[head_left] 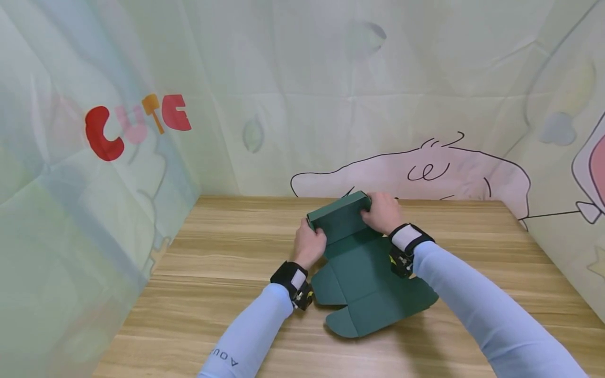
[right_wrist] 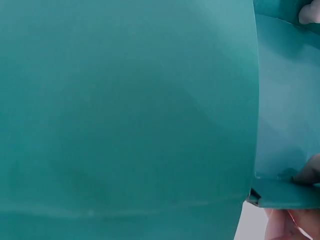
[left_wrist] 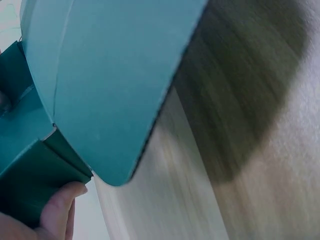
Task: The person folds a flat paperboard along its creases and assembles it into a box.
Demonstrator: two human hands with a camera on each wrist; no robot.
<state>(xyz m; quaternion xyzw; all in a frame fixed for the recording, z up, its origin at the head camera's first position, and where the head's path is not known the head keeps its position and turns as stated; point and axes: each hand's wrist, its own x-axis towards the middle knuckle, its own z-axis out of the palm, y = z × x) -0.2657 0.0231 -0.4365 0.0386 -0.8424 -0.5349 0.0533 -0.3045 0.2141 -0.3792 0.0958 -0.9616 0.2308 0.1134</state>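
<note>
A dark green cardboard box (head_left: 364, 273), partly folded, is held tilted above the wooden table. Its far end stands up as a folded wall, while the near panels and rounded side flaps (left_wrist: 110, 100) spread out flat. At the left end of that wall my left hand (head_left: 309, 244) grips the card, thumb on the inner side. My right hand (head_left: 384, 212) pinches the wall's right end. In the right wrist view a broad green panel (right_wrist: 125, 115) fills most of the picture, with fingertips (right_wrist: 311, 170) on the folded edge at the right.
The wood-grain table (head_left: 227, 236) runs back to a printed cloth backdrop (head_left: 283, 105) with cartoon drawings. Another cloth wall with coloured letters (head_left: 105, 134) rises along the left side. A shadow (head_left: 420, 341) of the box falls on the tabletop near the front.
</note>
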